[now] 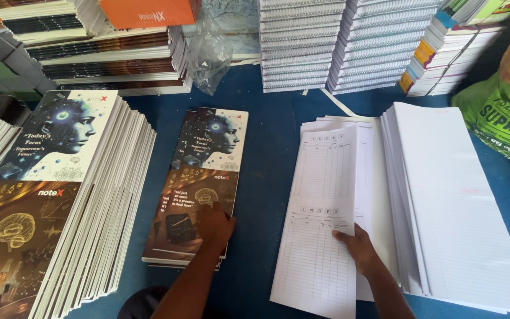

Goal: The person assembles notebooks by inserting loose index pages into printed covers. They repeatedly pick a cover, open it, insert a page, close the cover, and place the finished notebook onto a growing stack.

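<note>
Collating step in hand: left hand (215, 224) lies flat, fingers apart, on the printed cover stack (199, 183), right hand (358, 248) pinches the top index sheet (320, 195) right of it, likely needing transfer leftward.

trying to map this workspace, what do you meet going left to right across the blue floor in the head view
tall stack of printed covers → small cover pile under the left hand → index sheet held by the right hand → thick stack of ruled white paper → green sack
</note>
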